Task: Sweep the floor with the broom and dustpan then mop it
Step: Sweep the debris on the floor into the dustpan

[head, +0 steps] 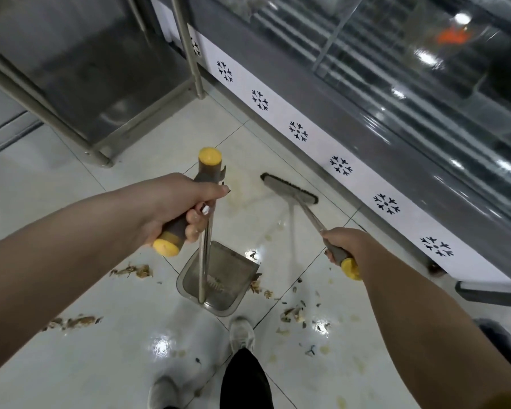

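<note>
With the left hand (177, 208) gripping the dustpan (219, 278) and the right hand (342, 246) gripping the broom (289, 188), sweeping is seemingly just beginning: scraps (292, 314) are lying below both hands, and mopping is waiting.

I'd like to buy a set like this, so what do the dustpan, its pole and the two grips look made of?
Dustpan: smoky grey, slightly see-through with a glossy rim, so probably plastic, though thin metal is possible. Pole: bright mirror-like sheen, likely stainless steel. Dustpan grip and broom grip: matt grey sleeves with yellow end caps, apparently rubber or soft plastic.
</note>
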A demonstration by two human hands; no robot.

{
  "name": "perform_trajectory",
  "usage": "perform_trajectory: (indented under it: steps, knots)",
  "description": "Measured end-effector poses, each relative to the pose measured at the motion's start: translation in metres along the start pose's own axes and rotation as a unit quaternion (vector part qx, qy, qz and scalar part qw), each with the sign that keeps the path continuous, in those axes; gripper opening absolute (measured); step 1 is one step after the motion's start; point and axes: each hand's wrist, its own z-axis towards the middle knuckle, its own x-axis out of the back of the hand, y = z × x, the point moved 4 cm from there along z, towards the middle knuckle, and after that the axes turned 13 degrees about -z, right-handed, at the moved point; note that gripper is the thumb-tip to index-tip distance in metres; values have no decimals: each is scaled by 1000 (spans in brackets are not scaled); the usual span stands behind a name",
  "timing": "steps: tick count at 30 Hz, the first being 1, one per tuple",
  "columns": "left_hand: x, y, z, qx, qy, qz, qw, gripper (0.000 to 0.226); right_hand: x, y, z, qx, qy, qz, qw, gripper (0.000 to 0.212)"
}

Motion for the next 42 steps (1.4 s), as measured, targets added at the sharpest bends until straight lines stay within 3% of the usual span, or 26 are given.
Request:
perform_trajectory:
  steps: [5, 11, 15, 23, 28, 32, 42]
  knots:
    - [-10, -5, 4, 18, -4, 26, 999, 40, -19, 12, -17, 27, -28, 51, 998, 20]
    - [-24, -11, -5, 33, -28, 81, 996, 42, -14, 24, -53, -2, -105, 29, 994, 27]
    - [-20, -11, -14, 29, -35, 88, 995, 43, -12, 36, -64, 39, -75, 61, 995, 21]
    - [3, -21, -10, 21, -8, 64, 998, 41, -9, 24, -45, 65, -4, 10, 998, 45]
    - [8, -27, -9, 20, -12, 53, 998, 35, 1, 19, -30, 22, 2, -25, 999, 41]
    - [9, -33, -11, 19, -10, 57, 998, 36, -11, 34, -28, -1, -14, 7, 1000, 36]
    - [16, -74, -51, -7, -40, 74, 996, 39, -76, 135, -68, -66, -79, 12, 995, 29]
